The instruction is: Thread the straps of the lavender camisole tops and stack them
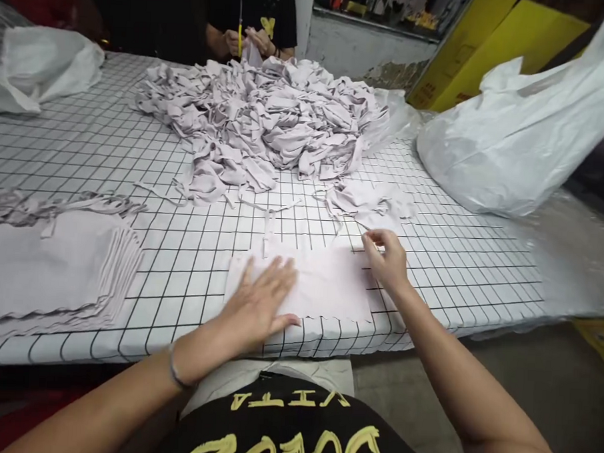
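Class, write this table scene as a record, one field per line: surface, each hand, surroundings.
Surface: white tablecloth with black grid lines
Left hand: palm down on a pale fabric piece
Right hand: fingers curled near the piece's far right corner; grip unclear
Left side: fabric stack
Beyond: crumpled fabric pile; another person
Right side: white plastic bag

Tablecloth [460,273]: white, black grid | flat cloth piece [332,288]: plain, palest pinkish lilac to my eye | cloth heap [297,113] over there: greyer lilac | folded stack [45,262]: pale mauve-grey | plastic bag [510,142]: milky white | carton [470,53]: loud yellow, red print | nearer shirt [274,412]: black, yellow lettering | far shirt [286,12]: black, yellow motif
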`<state>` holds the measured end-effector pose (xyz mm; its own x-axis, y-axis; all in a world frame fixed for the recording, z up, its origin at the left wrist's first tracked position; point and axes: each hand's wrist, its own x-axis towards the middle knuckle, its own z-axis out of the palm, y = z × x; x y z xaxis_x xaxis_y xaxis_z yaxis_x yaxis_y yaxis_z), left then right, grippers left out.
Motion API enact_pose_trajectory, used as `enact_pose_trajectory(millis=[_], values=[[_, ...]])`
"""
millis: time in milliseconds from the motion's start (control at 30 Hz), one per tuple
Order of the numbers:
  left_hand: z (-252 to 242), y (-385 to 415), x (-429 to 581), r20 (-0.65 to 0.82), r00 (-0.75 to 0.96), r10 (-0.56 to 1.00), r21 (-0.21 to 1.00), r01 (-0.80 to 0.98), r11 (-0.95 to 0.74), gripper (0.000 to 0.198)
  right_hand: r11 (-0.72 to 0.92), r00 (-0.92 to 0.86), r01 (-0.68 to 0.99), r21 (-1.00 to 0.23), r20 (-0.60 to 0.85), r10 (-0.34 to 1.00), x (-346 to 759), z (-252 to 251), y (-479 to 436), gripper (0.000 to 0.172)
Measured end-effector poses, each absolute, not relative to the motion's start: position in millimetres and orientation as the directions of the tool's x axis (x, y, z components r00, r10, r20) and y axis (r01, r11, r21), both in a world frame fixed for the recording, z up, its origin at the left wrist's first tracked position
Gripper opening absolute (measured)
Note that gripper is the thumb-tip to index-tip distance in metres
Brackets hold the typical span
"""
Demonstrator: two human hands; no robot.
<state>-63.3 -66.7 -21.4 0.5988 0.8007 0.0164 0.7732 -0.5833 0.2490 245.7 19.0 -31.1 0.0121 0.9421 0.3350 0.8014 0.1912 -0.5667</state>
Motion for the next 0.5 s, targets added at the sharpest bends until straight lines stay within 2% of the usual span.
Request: enact_pose_trajectory(millis=[67, 133, 167, 233, 267, 300, 367, 433, 500], values=[[-12.6, -55.7, -20.7, 0.063, 0.760, 0.647, 0.308, 0.602, -0.737, 0.073, 0.029, 0.105, 0.787, -0.617, 0.180, 0.978, 249.6, -26.3, 60.4, 0.029], [-11.2, -41.6, 16.9, 0.082, 0.867, 0.492, 0.352, 0.436, -0.828, 0.073, -0.037, 0.057, 0.776, -0.630, 0.012, 0.998, 249.5, -19.0, 98.1, 0.029], [-13.4, -33.9, 31.1, 0.071, 0.903, 0.424, 0.370, 0.371, -0.852, 0.073, -0.023, 0.016, 0.777, -0.630, -0.018, 1.000, 248.7, -15.3, 112.3, 0.029], [-21.8, -20.1, 48.5, 0.033, 0.944, 0.328, 0.399, 0.289, -0.870, 0.071, 0.124, -0.138, 0.818, -0.562, 0.018, 0.990, 246.9, -8.5, 130.3, 0.034], [-26.6, -14.9, 52.3, 0.019, 0.952, 0.305, 0.409, 0.271, -0.871, 0.071, 0.236, -0.253, 0.843, -0.483, 0.031, 0.967, 246.3, -5.0, 135.2, 0.035], [-30.7, -11.3, 53.8, 0.014, 0.956, 0.294, 0.418, 0.262, -0.870, 0.070, 0.360, -0.386, 0.853, -0.379, 0.008, 0.923, 245.9, -1.1, 138.5, 0.032], [-35.1, -7.9, 53.2, 0.024, 0.956, 0.292, 0.444, 0.251, -0.860, 0.070, 0.572, -0.593, 0.802, -0.172, -0.110, 0.798, 245.5, 9.2, 144.2, 0.016], [-32.9, -7.0, 53.4, 0.026, 0.954, 0.300, 0.498, 0.248, -0.831, 0.068, 0.672, -0.670, 0.736, -0.078, -0.219, 0.709, 244.0, 23.7, 151.7, 0.005], [-25.8, -4.6, 58.6, 0.016, 0.946, 0.324, 0.598, 0.251, -0.761, 0.061, 0.706, -0.686, 0.707, -0.046, -0.290, 0.668, 238.9, 41.3, 160.5, 0.012]])
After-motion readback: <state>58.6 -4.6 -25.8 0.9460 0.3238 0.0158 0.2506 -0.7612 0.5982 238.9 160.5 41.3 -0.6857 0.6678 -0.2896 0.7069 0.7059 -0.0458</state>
